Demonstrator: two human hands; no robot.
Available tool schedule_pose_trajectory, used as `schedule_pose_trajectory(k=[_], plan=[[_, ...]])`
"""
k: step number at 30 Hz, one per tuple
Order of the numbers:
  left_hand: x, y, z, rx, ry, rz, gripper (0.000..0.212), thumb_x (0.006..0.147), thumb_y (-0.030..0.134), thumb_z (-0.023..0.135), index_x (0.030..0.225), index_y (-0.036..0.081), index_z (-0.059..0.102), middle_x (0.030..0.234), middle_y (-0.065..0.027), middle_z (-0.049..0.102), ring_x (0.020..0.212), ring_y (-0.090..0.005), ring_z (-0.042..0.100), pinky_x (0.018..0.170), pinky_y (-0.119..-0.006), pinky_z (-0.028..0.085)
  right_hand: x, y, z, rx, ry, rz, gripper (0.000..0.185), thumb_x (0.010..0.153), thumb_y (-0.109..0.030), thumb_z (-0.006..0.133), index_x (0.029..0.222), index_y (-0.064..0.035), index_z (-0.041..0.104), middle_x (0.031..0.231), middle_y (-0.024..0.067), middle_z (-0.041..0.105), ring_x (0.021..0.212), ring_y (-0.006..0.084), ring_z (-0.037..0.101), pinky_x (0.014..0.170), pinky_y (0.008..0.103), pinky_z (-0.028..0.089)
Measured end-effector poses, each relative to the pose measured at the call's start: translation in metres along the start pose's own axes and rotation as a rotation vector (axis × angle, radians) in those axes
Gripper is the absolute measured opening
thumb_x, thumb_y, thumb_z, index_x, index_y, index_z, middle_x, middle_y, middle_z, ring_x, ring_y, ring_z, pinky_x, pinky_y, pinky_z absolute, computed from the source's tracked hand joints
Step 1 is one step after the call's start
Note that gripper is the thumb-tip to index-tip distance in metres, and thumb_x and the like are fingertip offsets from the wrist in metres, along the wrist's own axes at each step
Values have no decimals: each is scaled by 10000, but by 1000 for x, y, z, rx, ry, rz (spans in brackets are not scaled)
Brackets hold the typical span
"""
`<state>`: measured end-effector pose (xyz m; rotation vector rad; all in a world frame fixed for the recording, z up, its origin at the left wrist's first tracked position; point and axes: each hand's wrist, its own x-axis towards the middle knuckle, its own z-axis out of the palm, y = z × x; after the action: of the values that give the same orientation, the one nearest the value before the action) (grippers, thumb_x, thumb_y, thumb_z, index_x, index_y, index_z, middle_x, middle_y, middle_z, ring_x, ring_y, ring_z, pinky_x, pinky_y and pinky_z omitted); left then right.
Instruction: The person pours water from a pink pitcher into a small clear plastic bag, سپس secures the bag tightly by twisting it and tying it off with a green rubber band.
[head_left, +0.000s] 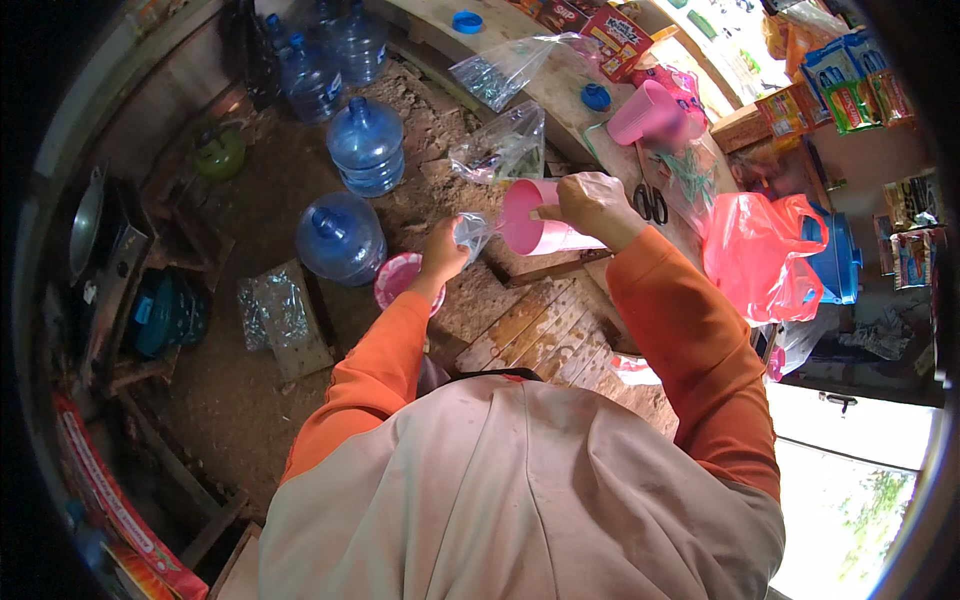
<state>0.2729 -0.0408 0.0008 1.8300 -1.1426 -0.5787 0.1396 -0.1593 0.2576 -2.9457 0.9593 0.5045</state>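
My left hand (441, 256) grips a small clear plastic bag (472, 234), its mouth facing right. My right hand (596, 201) is closed on a pink plastic pitcher (517, 217), thumb at the rim. The pitcher lies tilted on its side, its opening turned towards the bag; rim and bag are close, and I cannot tell whether they touch. What the bag holds is not plain. Partly behind my left forearm is a pink patterned basin (395, 276). Black-handled scissors (651, 204) lie on the table just right of my right hand.
Several blue water jugs (365, 142) stand on the dirt floor at left. The wooden table (510, 19) bears a second pink pitcher (637, 112), a clear plastic bag (499, 71) and a blue lid (596, 97). A red plastic bag (757, 255) hangs at right by a blue bucket (836, 259).
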Motion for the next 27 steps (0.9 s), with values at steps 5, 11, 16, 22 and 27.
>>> schedule_pose_trajectory(k=[5, 11, 16, 22, 27], plan=[[-2, -2, 1, 69, 18, 65, 480, 640, 47, 568, 1116, 5, 528, 1099, -191, 549, 985, -303, 554, 831, -351, 433, -2, -3, -4, -1, -6, -13, 539, 689, -539, 618, 746, -4, 633, 730, 180, 619, 735, 336, 609, 629, 421, 467], [-2, -7, 2, -51, -47, -34, 473, 635, 50, 570, 1104, 7, 535, 1061, -190, 565, 974, -324, 547, 845, -370, 426, -2, -8, -7, -2, -35, 24, 499, 696, -525, 614, 711, -27, 643, 763, 151, 626, 788, 306, 609, 642, 391, 465], [-4, 1, -1, 50, 8, 56, 459, 631, 47, 568, 1087, 7, 542, 1063, -191, 564, 980, -325, 544, 853, -370, 423, 1, -2, 2, -8, 50, -45, 530, 674, -528, 626, 689, 2, 626, 695, 179, 605, 695, 336, 604, 607, 411, 456], [-4, 1, -3, 44, -20, 28, 465, 631, 48, 569, 1093, 10, 536, 1088, -193, 553, 1018, -328, 528, 886, -371, 407, 1, -12, -9, -41, -25, 5, 457, 704, -489, 623, 737, -34, 648, 759, 135, 630, 787, 294, 613, 645, 384, 459], [-4, 1, -1, 46, -24, 33, 461, 631, 46, 572, 1090, 15, 535, 1084, -194, 554, 1014, -334, 527, 885, -374, 406, 3, -12, -9, -76, -27, -12, 444, 695, -490, 631, 739, -48, 651, 758, 126, 631, 773, 284, 616, 622, 374, 460]])
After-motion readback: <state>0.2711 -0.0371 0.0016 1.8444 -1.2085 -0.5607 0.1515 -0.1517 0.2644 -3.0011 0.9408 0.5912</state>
